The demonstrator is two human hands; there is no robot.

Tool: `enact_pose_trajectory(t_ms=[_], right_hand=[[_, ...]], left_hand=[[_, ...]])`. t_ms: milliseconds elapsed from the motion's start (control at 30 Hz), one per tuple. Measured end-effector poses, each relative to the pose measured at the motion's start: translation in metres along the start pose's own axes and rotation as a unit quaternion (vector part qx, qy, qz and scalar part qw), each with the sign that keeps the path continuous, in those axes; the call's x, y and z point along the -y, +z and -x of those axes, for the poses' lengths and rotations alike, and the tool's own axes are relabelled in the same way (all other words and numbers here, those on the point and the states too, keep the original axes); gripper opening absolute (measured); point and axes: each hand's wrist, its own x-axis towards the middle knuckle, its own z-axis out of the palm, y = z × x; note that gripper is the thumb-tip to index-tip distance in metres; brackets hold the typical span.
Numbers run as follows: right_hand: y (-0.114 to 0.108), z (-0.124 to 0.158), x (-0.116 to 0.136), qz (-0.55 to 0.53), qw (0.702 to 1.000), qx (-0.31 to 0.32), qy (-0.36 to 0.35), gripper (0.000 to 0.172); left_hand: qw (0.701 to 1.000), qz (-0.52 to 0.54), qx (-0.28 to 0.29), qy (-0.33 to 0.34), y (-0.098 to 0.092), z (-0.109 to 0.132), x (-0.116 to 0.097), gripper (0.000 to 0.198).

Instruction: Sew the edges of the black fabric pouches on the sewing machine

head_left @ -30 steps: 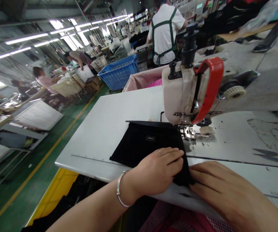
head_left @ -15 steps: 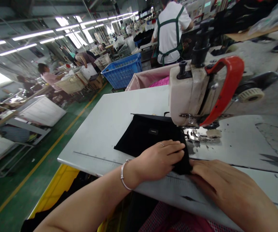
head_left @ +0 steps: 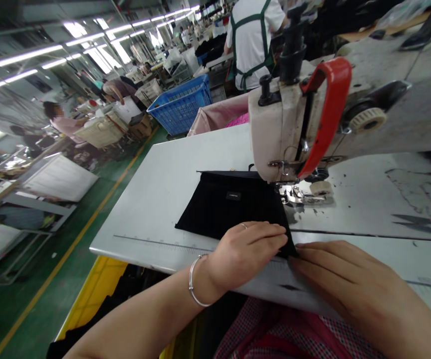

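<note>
A black fabric piece (head_left: 208, 209) with a small dark label lies on the pale sewing table (head_left: 140, 199), its right edge beside the presser foot (head_left: 296, 195) of the sewing machine (head_left: 275, 134). My left hand (head_left: 243, 257), with a ring and a bangle at the wrist, lies flat over the fabric's lower right part, fingers extended. At the fabric's lower right corner, the fingertips of my right hand (head_left: 338, 274) close on the edge; the thumb is hidden.
Scissors with pink handles (head_left: 425, 224) lie on the right of the table. Behind it are a pink-lined bin (head_left: 219, 112), a blue crate (head_left: 181, 104) and a person in a green apron (head_left: 251, 42). A yellow container (head_left: 96, 294) stands below the left edge.
The camera view has shifted, so the machine appears further left and higher. My right hand's fingers look straighter at the fabric's corner. My left hand stays on the fabric.
</note>
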Motion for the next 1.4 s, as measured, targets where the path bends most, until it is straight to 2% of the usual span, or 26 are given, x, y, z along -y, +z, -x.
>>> enact_pose_trajectory(t_ms=[100,167,333,367,533,667,833,1000,1233,1400], right_hand=[[-0.002,0.001,0.003,0.004,1.0,-0.007,-0.001,0.031],[-0.002,0.001,0.002,0.003,1.0,-0.011,-0.001,0.03],[-0.002,0.0,0.001,-0.011,1.0,0.005,0.003,0.03],[-0.001,0.0,0.001,-0.013,1.0,0.005,0.004,0.03],[0.0,0.002,0.002,-0.012,1.0,-0.007,0.004,0.029],[-0.001,0.004,0.004,-0.016,1.0,0.004,0.012,0.029],[-0.002,0.005,0.004,-0.026,0.999,0.011,0.022,0.026],[-0.002,0.004,0.004,-0.027,0.999,0.015,0.033,0.022],[-0.001,0.001,0.005,-0.017,0.998,-0.012,0.055,0.021],[-0.002,-0.001,0.004,-0.012,0.999,-0.016,0.036,0.022]], left_hand=[[0.998,-0.013,0.062,0.028,0.001,0.0,0.002,0.023],[0.996,-0.01,0.08,0.038,0.001,0.001,0.003,0.022],[1.0,-0.002,0.014,0.021,0.0,0.002,0.005,0.028],[1.0,-0.003,0.017,0.019,0.0,0.001,0.005,0.028],[0.992,-0.013,0.113,0.061,-0.002,-0.005,0.004,0.024],[0.993,-0.007,0.096,0.062,-0.004,-0.006,0.002,0.023],[0.993,0.009,0.058,0.1,-0.006,-0.005,0.002,0.019],[0.991,-0.01,0.074,0.115,-0.002,-0.007,0.003,0.018],[0.99,0.051,0.085,0.097,0.002,-0.006,0.01,0.023],[0.99,0.066,0.082,0.09,0.001,-0.004,0.014,0.02]])
